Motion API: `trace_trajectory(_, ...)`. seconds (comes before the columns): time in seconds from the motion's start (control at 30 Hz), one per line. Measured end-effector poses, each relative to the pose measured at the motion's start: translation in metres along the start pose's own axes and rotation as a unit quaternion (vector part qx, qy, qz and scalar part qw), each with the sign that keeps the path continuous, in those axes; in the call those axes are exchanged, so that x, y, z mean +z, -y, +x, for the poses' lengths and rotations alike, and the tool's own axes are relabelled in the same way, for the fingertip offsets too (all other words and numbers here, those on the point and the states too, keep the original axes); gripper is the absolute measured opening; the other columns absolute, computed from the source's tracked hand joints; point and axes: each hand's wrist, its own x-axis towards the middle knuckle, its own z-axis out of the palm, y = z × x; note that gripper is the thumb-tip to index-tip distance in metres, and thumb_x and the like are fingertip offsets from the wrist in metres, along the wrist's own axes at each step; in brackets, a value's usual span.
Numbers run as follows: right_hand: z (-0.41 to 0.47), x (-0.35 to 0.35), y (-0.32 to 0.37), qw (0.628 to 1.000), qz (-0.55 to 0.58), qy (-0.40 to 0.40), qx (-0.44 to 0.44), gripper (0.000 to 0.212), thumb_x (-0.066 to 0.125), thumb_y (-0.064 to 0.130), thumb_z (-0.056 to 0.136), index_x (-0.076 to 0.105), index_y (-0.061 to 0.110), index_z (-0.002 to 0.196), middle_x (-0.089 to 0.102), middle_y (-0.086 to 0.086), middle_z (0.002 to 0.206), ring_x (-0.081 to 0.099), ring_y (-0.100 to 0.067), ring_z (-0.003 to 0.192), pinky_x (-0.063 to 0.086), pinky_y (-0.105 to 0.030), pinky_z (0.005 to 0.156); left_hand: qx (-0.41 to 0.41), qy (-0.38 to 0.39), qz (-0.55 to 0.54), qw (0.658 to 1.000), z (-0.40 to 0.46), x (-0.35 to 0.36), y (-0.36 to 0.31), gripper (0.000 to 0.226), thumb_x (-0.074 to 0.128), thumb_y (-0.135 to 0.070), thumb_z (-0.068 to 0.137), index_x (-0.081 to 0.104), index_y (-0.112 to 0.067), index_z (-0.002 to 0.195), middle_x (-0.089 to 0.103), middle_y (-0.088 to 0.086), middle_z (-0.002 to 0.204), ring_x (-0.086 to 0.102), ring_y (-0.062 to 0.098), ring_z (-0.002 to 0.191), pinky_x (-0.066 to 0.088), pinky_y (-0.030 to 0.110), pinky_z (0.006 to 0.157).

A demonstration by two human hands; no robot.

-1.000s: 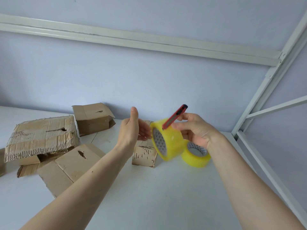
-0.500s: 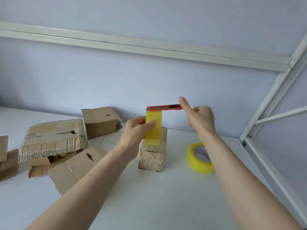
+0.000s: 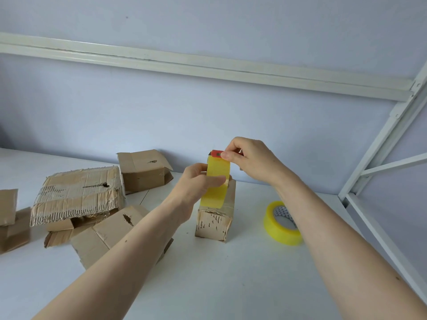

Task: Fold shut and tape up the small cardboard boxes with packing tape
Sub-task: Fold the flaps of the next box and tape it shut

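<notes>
Left hand (image 3: 196, 183) pinched round a yellow tape roll (image 3: 216, 181), held on edge just above the small upright cardboard box (image 3: 216, 218). Right hand (image 3: 249, 158) curled on a red box cutter (image 3: 217, 153), its tip resting at the top of the roll — thumb and forefinger tight on the handle. Probably at the cutting step, with a strip seemingly running down onto the box top, though the join was hard to make out. Best done with the tape kept taut, blade drawn straight across and away from the left fingers (image 3: 215, 180), then the loose end smoothed flat over the seam. Further out on the white table (image 3: 231, 285): a second yellow tape roll (image 3: 283, 224) lying flat to the right, near the box but apart from it; to the left, a heap of worn boxes (image 3: 76, 195) — flaps open, not yet taped.
</notes>
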Motion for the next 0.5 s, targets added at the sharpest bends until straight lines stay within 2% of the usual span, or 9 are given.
trace_trajectory(0.07, 0.008, -0.005, 0.000, 0.998, 0.024, -0.058, 0.019, 0.021, 0.062, 0.043, 0.096, 0.059, 0.032, 0.078, 0.063, 0.016, 0.083, 0.057, -0.012, 0.082, 0.046, -0.039, 0.079, -0.018, -0.004, -0.012, 1.000, 0.001, 0.001, -0.004, 0.055, 0.073, -0.022, 0.091, 0.047, -0.004, 0.135, 0.078, 0.008, 0.095, 0.075, 0.025, 0.094, 0.057, 0.042, 0.090)
trace_trajectory(0.17, 0.019, -0.014, -0.001, 0.994, 0.037, -0.094, 0.037, 0.026, 0.060, 0.043, 0.097, 0.057, 0.030, 0.074, 0.063, 0.013, 0.081, 0.058, -0.017, 0.082, 0.046, -0.040, 0.077, -0.056, -0.011, -0.059, 0.997, -0.003, 0.006, -0.012, 0.057, 0.064, -0.031, 0.098, 0.035, -0.009, 0.142, 0.076, 0.009, 0.074, 0.072, 0.023, 0.063, 0.059, 0.030, 0.058)
trace_trajectory(0.23, 0.020, -0.009, -0.004, 0.997, 0.005, -0.063, 0.046, 0.025, 0.056, 0.045, 0.099, 0.058, 0.028, 0.081, 0.061, 0.013, 0.083, 0.056, -0.017, 0.083, 0.042, -0.037, 0.074, -0.070, 0.009, -0.068, 0.995, -0.009, 0.010, -0.012, 0.053, 0.064, -0.030, 0.098, 0.036, -0.019, 0.143, 0.076, 0.005, 0.072, 0.072, 0.021, 0.061, 0.059, 0.028, 0.057)
trace_trajectory(0.3, 0.020, -0.004, -0.005, 0.997, -0.049, -0.039, 0.051, 0.026, 0.051, 0.047, 0.101, 0.059, 0.023, 0.094, 0.059, 0.011, 0.086, 0.053, -0.017, 0.085, 0.035, -0.035, 0.070, -0.078, 0.025, -0.063, 0.995, -0.015, 0.012, -0.010, 0.052, 0.067, -0.018, 0.095, 0.043, -0.021, 0.141, 0.077, 0.001, 0.078, 0.074, 0.016, 0.063, 0.057, 0.024, 0.055)
trace_trajectory(0.37, 0.020, -0.006, -0.008, 0.994, -0.084, -0.052, 0.049, 0.030, 0.049, 0.049, 0.102, 0.060, 0.021, 0.101, 0.059, 0.010, 0.089, 0.053, -0.017, 0.088, 0.031, -0.034, 0.071, -0.095, 0.035, -0.085, 0.991, -0.019, 0.011, -0.007, 0.047, 0.068, -0.009, 0.092, 0.052, -0.016, 0.135, 0.075, 0.009, 0.094, 0.074, 0.018, 0.063, 0.057, 0.025, 0.053)
trace_trajectory(0.43, 0.022, -0.009, -0.012, 0.992, -0.078, -0.081, 0.053, 0.030, 0.049, 0.048, 0.102, 0.061, 0.021, 0.101, 0.061, 0.011, 0.089, 0.055, -0.017, 0.088, 0.031, -0.034, 0.070, -0.103, 0.041, -0.110, 0.988, -0.022, 0.008, -0.008, 0.041, 0.069, -0.011, 0.091, 0.057, -0.015, 0.131, 0.072, 0.019, 0.109, 0.073, 0.025, 0.067, 0.061, 0.030, 0.058)
trace_trajectory(0.5, 0.024, -0.004, -0.017, 0.992, -0.082, -0.081, 0.060, 0.030, 0.048, 0.048, 0.102, 0.061, 0.021, 0.101, 0.059, 0.012, 0.087, 0.055, -0.017, 0.088, 0.032, -0.034, 0.070, -0.098, 0.065, -0.106, 0.987, -0.025, 0.004, -0.007, 0.044, 0.070, -0.009, 0.090, 0.056, -0.020, 0.130, 0.072, 0.019, 0.108, 0.073, 0.029, 0.071, 0.062, 0.034, 0.066)
